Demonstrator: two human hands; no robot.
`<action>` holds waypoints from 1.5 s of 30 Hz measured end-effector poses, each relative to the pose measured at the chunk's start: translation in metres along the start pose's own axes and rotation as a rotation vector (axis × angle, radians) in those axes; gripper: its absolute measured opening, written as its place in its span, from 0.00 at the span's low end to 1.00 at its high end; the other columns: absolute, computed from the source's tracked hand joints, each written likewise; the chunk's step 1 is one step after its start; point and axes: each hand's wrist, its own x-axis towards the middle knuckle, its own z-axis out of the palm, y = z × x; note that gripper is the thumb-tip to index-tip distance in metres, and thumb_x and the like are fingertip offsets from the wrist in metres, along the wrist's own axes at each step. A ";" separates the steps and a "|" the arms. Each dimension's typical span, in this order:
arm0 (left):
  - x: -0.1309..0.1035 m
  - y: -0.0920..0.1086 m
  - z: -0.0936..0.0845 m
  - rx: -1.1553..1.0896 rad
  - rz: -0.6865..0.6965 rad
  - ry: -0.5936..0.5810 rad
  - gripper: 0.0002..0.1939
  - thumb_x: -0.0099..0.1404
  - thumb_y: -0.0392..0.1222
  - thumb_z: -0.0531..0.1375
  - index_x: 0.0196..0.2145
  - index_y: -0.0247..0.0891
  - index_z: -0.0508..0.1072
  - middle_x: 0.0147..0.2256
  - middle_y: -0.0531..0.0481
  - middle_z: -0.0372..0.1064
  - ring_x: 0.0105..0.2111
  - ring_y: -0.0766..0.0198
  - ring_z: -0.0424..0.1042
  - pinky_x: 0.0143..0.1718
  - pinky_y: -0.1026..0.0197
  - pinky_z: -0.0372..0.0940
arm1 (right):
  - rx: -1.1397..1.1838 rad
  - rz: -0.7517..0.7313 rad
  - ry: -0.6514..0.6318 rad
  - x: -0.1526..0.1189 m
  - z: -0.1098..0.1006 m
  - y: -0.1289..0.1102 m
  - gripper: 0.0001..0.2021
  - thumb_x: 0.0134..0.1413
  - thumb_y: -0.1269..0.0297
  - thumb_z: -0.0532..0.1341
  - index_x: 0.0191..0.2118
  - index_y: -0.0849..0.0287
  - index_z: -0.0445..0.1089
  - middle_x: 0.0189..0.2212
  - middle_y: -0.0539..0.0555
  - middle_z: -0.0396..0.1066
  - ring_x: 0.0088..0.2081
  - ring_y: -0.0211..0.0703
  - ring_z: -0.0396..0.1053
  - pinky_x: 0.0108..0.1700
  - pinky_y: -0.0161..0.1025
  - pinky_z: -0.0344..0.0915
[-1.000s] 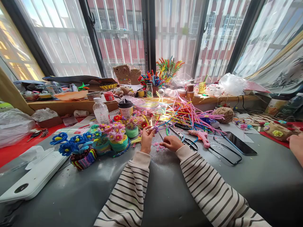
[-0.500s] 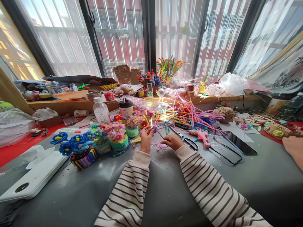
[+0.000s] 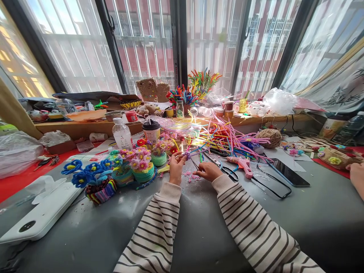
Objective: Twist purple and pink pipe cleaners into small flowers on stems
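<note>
**Tool opens beside purple piece**

The slim tool (image 3: 195,163) showed as a single bar a half-second ago; now its tips look parted, so work on the purple piece (image 3: 188,156) seems unfinished. The left hand (image 3: 176,168) pinches that piece above the bench (image 3: 199,235), toward its far edge; the right hand (image 3: 209,171) grips the tool. A co-worker's hand (image 3: 357,176) has drawn back toward the bench's right edge.

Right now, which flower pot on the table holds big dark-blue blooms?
The leftmost pot, with multicoloured stripes; the other pots, to its right, hold smaller pink or mixed-colour flowers.
</note>
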 end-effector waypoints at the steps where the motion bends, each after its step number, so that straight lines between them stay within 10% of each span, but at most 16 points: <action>1: 0.000 0.000 0.000 0.004 0.000 -0.001 0.18 0.44 0.40 0.61 0.33 0.36 0.61 0.29 0.51 0.66 0.27 0.71 0.64 0.26 0.69 0.54 | 0.000 -0.001 -0.003 0.000 0.000 0.000 0.21 0.46 0.46 0.48 0.22 0.61 0.63 0.20 0.51 0.62 0.23 0.34 0.57 0.24 0.31 0.45; 45: -0.002 0.004 0.001 0.011 0.082 0.038 0.18 0.45 0.40 0.60 0.35 0.37 0.60 0.29 0.50 0.67 0.31 0.67 0.68 0.33 0.64 0.59 | 0.156 -0.025 0.052 0.004 0.007 0.004 0.21 0.48 0.51 0.49 0.14 0.62 0.59 0.13 0.46 0.54 0.18 0.31 0.48 0.22 0.30 0.43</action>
